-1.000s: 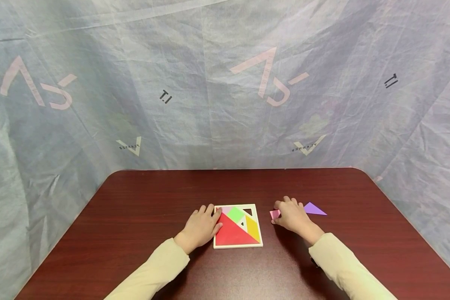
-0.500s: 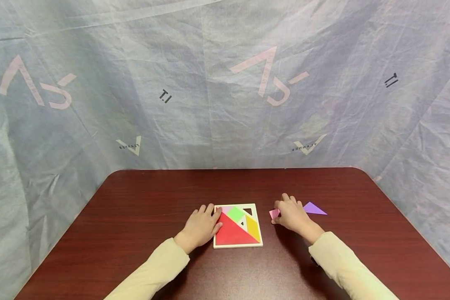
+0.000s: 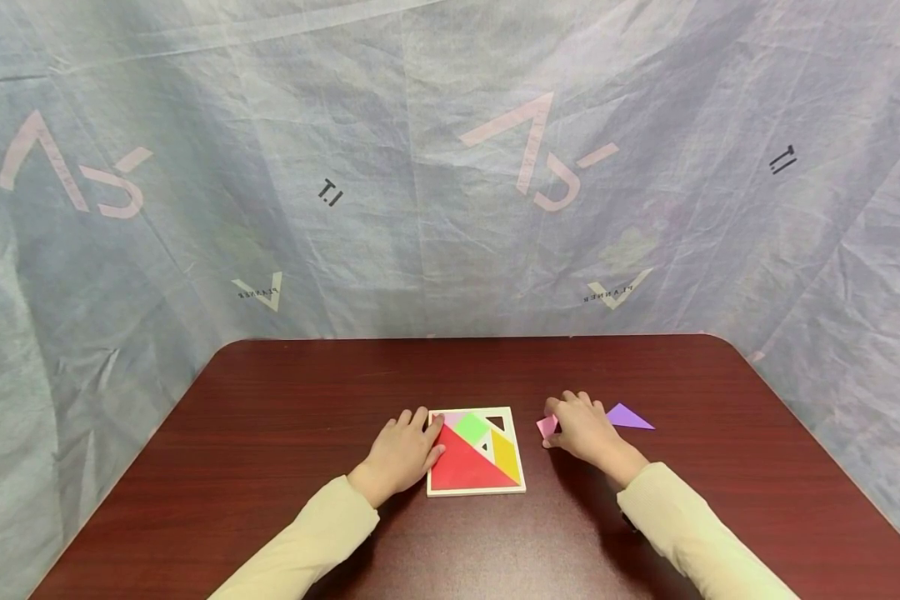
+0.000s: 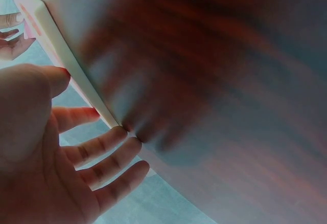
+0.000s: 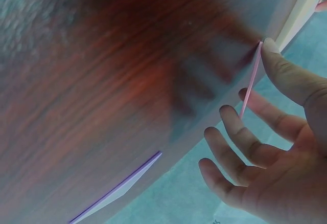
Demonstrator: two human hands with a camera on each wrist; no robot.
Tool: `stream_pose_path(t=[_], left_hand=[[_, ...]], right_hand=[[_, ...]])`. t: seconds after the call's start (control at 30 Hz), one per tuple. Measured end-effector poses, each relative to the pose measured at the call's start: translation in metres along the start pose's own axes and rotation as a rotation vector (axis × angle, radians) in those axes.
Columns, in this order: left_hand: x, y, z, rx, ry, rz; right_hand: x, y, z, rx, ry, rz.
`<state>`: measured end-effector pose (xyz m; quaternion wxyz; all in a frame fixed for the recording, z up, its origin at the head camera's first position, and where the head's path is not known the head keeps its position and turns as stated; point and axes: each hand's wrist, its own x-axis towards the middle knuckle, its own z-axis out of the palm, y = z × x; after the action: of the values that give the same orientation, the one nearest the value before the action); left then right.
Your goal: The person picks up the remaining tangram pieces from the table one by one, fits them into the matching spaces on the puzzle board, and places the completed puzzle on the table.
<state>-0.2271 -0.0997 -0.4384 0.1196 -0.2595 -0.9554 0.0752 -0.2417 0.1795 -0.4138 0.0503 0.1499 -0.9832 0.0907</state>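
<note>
My left hand (image 3: 397,454) rests on the left side of a white-framed tangram board (image 3: 476,492), thumb and index fingertip over its face. In the left wrist view its fingers are loosely extended along the board's edge. Set in the board are a large red triangle (image 3: 465,462), a green square (image 3: 472,429), a yellow parallelogram (image 3: 505,457) and a pale pink piece. Two dark triangular gaps show in it. To the right of the board, my right hand (image 3: 581,429) pinches a thin pink tangram piece (image 5: 250,81) between thumb and index finger; its outer part is hidden by the fingers in the head view.
A purple triangle (image 3: 632,417) lies on the table behind and right of my right hand. The dark red wooden table (image 3: 307,383) reaches back to a grey fabric curtain (image 3: 420,208) with printed letters, which also hangs along both sides.
My right hand has turned the pink piece slightly and shifted it a little to the left. The left hand and the board have stayed in place.
</note>
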Motion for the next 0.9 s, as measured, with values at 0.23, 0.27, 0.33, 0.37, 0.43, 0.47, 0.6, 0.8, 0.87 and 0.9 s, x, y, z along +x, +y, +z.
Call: stream_pose_path(t=[0.23,0.27,0.33,0.37,0.43,0.47,0.6,0.8,0.87,0.9], left_hand=[[0.0,0.0007,-0.0016,-0.008,-0.019,-0.006],[-0.0001,0.0008,-0.0018,-0.007,-0.019,-0.006],[-0.0003,0.0009,-0.0022,-0.006,-0.019,-0.006],[-0.0003,0.0009,-0.0023,-0.006,-0.018,-0.006],[-0.0003,0.0009,-0.0026,-0.007,-0.016,-0.007],[-0.0002,0.0009,-0.0026,-0.008,-0.016,-0.007],[0.0,0.0009,-0.0021,-0.007,-0.016,-0.008],[0.0,0.0006,-0.0016,-0.003,-0.007,-0.004],[-0.0002,0.0008,-0.0015,-0.003,-0.006,-0.002],[-0.0003,0.0008,-0.0014,-0.002,-0.007,-0.003]], right_hand=[[0.0005,-0.0008,0.0007,0.0,0.016,-0.01],[0.0009,-0.0008,0.0009,-0.001,0.021,-0.012],[0.0017,-0.0011,0.0009,-0.006,0.035,-0.021],[0.0021,-0.0013,0.0007,-0.009,0.044,-0.028],[0.0027,-0.0014,0.0005,-0.018,0.064,-0.044],[0.0031,-0.0015,0.0003,-0.025,0.076,-0.055],[0.0042,-0.002,0.0003,-0.027,0.128,-0.092],[0.0055,-0.0043,0.0009,0.006,0.153,-0.095],[0.0059,-0.0046,0.002,0.015,0.151,-0.092],[0.0062,-0.0047,0.0023,0.016,0.15,-0.091]])
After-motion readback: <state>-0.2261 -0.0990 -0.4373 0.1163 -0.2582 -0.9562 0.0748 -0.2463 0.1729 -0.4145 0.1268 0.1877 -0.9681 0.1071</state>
